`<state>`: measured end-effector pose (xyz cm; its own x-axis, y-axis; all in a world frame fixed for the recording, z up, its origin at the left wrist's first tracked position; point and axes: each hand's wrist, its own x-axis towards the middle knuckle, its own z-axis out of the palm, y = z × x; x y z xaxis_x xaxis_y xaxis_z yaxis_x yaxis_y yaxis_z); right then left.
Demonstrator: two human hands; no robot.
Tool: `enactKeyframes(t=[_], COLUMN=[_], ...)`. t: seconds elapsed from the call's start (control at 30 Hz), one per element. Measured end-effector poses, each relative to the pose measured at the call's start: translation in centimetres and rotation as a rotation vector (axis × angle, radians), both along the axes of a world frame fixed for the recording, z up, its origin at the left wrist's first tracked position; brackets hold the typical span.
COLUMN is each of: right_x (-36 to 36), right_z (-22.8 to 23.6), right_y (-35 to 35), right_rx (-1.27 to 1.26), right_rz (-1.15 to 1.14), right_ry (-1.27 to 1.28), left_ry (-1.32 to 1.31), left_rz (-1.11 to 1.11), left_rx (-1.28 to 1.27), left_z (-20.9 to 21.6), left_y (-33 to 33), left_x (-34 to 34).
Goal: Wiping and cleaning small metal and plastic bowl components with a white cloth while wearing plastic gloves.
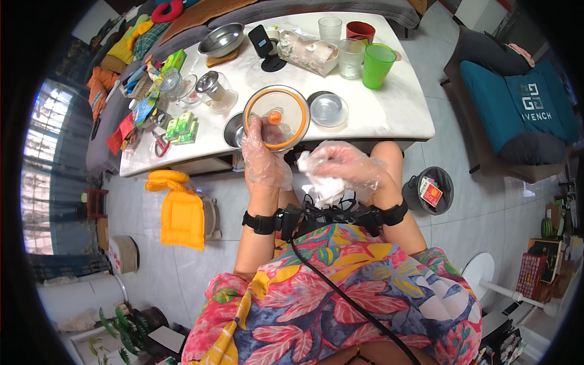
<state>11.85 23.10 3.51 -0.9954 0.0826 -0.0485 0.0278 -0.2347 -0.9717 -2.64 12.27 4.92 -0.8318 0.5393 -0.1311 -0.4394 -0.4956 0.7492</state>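
L hand [264, 159]: fingers clamped on near rim of orange-ringed glass lid [289, 104], held up by surface [389, 112] edge. R hand [351, 169]: fingers bunched on crumpled white tissue [327, 187], apart from lid. Main risk: baggy plastic gloves prob. slip on glass, lid drops, maybe chips on steel bowl [233, 131]. Text: lg pale lettering, teal cushion [502, 100]; red packet [431, 193] print too sm.

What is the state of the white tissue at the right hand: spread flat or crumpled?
Crumpled: the white tissue is bunched in uneven folds at the gloved right hand, with no flat sheet visible.
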Motion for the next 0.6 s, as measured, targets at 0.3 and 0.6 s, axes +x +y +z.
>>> enactKeyframes(t=[0.3, 0.6], right_x=[-0.6, -1.6], right_z=[-1.1, -2.7], right_y=[-0.3, -0.4], right_rx=[-0.264, -0.461], right_rz=[-0.347, -0.486], right_ry=[-0.002, -0.169], left_ry=[-0.025, 0.059], left_rz=[0.099, -0.215], left_rx=[-0.052, -0.357], left_z=[-0.7, -3.5], left_y=[0.6, -2.7], left_x=[0.7, -0.1])
